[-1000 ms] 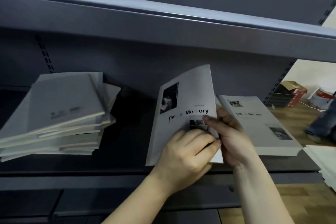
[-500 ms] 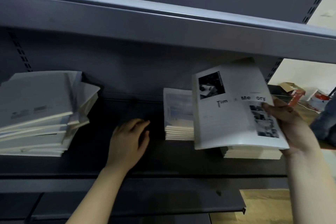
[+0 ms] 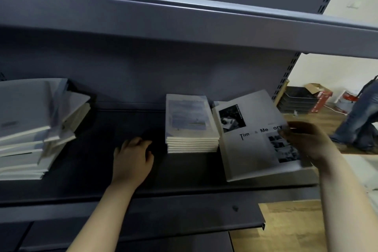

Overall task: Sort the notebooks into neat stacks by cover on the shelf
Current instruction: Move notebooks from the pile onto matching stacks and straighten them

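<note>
Fingers of the right grip (image 3: 306,141) pinch the right edge of the black-and-white notebook (image 3: 251,149), thumb on its cover. The book sits slightly tilted just left of that grip, at the right end of the shelf (image 3: 184,172). Just beyond the notebook from that grip stands a neat blue-covered stack (image 3: 190,120); the left grip (image 3: 133,159) rests relaxed on the shelf left of that stack, holding nothing, with an untidy grey pile (image 3: 30,129) well to its left.
</note>
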`<action>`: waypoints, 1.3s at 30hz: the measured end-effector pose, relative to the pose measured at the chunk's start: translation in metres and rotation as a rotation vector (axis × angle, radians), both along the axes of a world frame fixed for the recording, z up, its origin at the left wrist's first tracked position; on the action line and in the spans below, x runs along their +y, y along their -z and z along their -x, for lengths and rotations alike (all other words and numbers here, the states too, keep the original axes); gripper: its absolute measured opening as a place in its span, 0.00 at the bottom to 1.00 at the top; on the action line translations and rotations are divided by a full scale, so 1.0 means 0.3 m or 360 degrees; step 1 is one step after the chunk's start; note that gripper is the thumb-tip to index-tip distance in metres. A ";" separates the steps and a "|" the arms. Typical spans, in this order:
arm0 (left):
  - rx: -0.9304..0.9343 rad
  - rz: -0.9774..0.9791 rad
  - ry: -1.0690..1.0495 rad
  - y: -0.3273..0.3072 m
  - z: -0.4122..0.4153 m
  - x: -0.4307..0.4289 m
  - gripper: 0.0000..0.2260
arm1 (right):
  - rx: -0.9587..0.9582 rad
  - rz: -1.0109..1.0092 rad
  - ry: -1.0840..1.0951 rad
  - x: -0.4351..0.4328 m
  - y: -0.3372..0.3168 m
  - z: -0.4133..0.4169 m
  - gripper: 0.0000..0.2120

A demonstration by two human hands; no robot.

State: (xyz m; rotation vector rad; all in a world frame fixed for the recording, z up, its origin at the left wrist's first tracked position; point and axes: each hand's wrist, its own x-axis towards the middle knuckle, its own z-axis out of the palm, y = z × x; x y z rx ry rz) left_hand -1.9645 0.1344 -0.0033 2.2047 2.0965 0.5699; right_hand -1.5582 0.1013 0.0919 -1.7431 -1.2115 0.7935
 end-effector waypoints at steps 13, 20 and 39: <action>-0.0013 -0.0065 0.0021 0.018 -0.039 -0.015 0.15 | -0.1100 0.0206 0.0429 0.131 0.089 -0.022 0.10; -0.0006 -0.0076 0.0014 0.014 -0.040 -0.012 0.14 | -0.1045 0.0106 0.0550 0.160 0.140 -0.012 0.09; -0.0044 -0.0083 0.0027 0.009 -0.036 -0.013 0.13 | -0.0291 0.0170 -0.0007 -0.041 0.117 -0.024 0.28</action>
